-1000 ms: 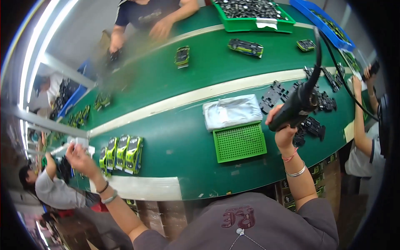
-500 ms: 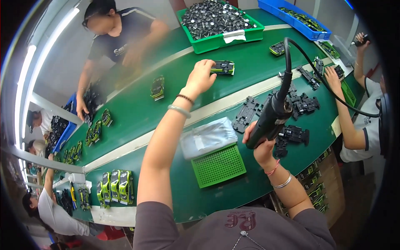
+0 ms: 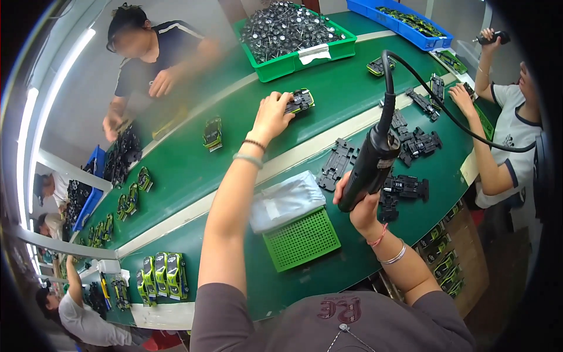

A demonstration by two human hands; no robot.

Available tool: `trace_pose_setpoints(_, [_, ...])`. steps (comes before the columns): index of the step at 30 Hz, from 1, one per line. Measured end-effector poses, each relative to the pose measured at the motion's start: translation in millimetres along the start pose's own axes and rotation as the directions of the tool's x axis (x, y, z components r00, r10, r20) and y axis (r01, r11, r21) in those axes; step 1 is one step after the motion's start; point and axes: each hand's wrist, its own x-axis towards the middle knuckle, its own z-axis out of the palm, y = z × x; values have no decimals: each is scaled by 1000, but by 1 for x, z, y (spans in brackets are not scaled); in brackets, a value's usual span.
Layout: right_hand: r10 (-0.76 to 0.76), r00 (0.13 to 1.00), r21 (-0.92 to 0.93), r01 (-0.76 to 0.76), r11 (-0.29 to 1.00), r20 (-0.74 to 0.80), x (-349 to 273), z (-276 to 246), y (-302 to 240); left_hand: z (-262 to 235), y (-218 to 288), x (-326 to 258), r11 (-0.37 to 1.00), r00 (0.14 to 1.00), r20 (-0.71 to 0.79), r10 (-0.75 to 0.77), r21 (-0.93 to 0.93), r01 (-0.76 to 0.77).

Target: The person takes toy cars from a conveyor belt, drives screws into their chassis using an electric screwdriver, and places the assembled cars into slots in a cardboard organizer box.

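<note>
Reaching out over the green conveyor belt, my left hand (image 3: 271, 119) has its fingers closed on a green-and-black toy car (image 3: 302, 101), its black underside facing up. My right hand (image 3: 365, 210) is wrapped round a black electric screwdriver (image 3: 370, 167) with a cable at its top, held above the near worktop; its tip is hidden. Beside the screwdriver lie a flat black car chassis (image 3: 338, 163) and more black chassis (image 3: 406, 186). Left of my right hand is a green perforated basket (image 3: 305, 237), partly under a clear plastic bag (image 3: 287, 199).
A green bin (image 3: 305, 58) heaped with black wheel parts stands at the far side, with a blue tray (image 3: 404, 28) beyond. Another toy car (image 3: 213, 134) lies on the belt; several green car bodies (image 3: 176, 273) stand at left. Co-workers are across and at right.
The toy car under my left hand has turned a little, its far end tilting up. My whole view has shifted slightly. The co-worker across has lifted a hand off the black pile.
</note>
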Motion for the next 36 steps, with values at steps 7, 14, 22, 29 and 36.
trace_pose_setpoints(7, [-32,999,-1,32,1000,9,3,-7,1,-63,58,-92,996,990,-138,34,-73,-45])
trace_pose_setpoints(14, [80,984,6,-82,997,156,8,-2,-8,-97,96,-154,997,991,-129,23,-73,-33])
trace_pose_setpoints(22, [235,934,-71,-224,972,268,11,-1,-28,-101,116,-158,995,994,-57,95,7,-95])
trace_pose_setpoints(29, [313,911,-117,-292,949,268,11,-2,-29,-102,120,-157,995,992,-79,100,-10,-101])
trace_pose_setpoints(36, [342,902,-162,-308,937,264,10,-1,-24,-105,120,-158,996,993,-74,92,-7,-93])
